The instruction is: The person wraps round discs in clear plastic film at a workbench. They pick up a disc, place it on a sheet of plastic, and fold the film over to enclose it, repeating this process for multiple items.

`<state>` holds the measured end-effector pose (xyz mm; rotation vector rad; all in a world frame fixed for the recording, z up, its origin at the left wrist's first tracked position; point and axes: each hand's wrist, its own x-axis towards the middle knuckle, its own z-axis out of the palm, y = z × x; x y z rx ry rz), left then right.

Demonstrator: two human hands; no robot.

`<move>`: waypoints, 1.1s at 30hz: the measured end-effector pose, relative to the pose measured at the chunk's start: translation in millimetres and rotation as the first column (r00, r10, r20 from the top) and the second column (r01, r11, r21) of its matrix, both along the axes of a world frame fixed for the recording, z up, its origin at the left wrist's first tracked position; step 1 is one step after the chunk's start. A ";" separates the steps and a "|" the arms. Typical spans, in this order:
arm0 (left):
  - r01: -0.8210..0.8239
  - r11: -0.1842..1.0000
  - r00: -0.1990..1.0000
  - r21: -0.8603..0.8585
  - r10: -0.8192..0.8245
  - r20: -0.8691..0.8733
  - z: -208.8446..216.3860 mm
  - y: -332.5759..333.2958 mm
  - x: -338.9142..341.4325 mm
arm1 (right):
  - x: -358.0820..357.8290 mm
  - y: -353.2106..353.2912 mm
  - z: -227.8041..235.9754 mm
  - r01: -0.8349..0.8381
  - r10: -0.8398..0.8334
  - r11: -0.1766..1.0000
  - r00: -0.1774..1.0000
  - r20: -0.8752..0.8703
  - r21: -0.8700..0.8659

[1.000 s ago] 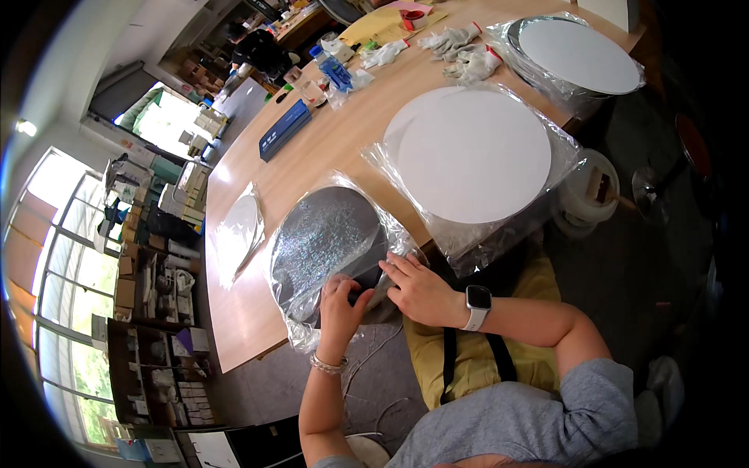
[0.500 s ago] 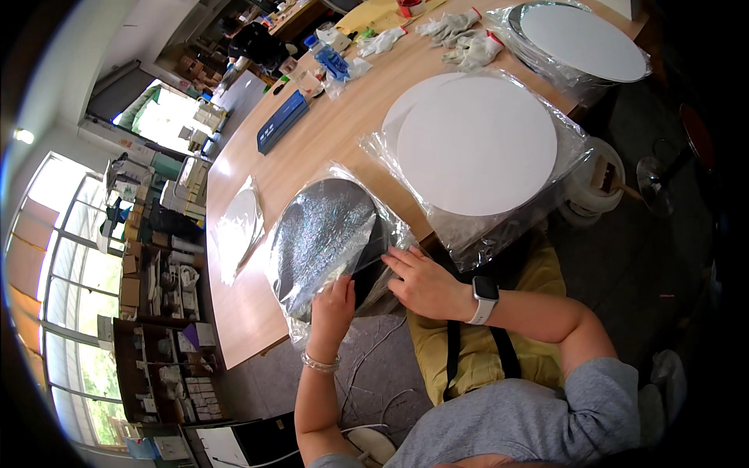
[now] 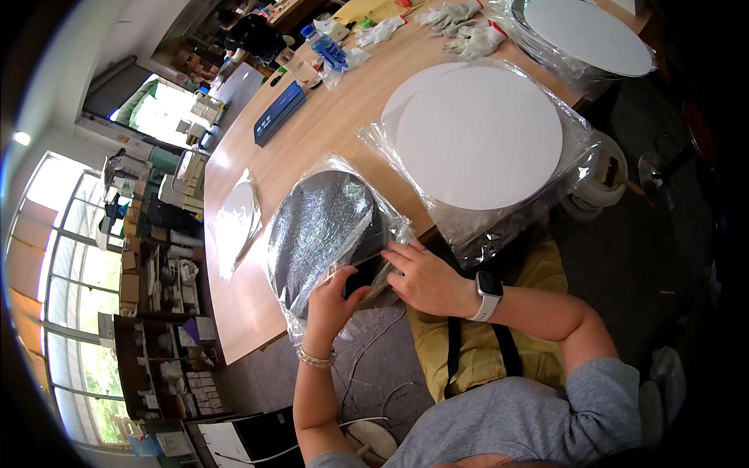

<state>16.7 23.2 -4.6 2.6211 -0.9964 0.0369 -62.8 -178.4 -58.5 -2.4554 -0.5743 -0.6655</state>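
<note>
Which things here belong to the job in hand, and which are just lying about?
Job in hand:
- dark disc
- clear plastic wrap

Apparently lying about:
- blue box
- blue bottle
- gloves
- bagged white discs (untouched; role unclear)

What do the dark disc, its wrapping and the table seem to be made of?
The wrapping looks like thin clear plastic: glossy, wrinkled, see-through. The dark disc looks smooth and rigid, but its material is unclear; the glints may be the plastic's. The table looks like wood or laminate: pale brown, slightly shiny.
</note>
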 end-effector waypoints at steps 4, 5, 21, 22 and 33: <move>0.013 0.999 0.999 -0.031 -0.014 -0.034 1.8 2.2 4.3 | 0.9 -0.1 -1.4 -0.003 0.003 1.000 1.000 0.002 0.008; 0.012 0.999 0.999 -0.040 -0.014 -0.029 0.7 3.9 5.3 | 1.0 -0.1 -1.4 -0.003 0.003 1.000 1.000 0.005 0.006; 0.083 0.996 0.984 0.043 -0.089 0.155 -0.8 8.4 -4.4 | 1.1 -0.2 -1.8 0.002 -0.002 1.000 1.000 0.009 0.022; 0.109 0.990 0.945 0.088 -0.130 0.301 -9.5 9.7 -5.6 | 1.0 0.2 -1.5 0.001 -0.001 1.000 1.000 0.003 0.021; 0.003 0.998 0.938 -0.065 0.019 0.346 -28.2 15.7 -6.3 | 1.7 0.4 -2.4 0.008 -0.008 1.000 1.000 0.007 0.009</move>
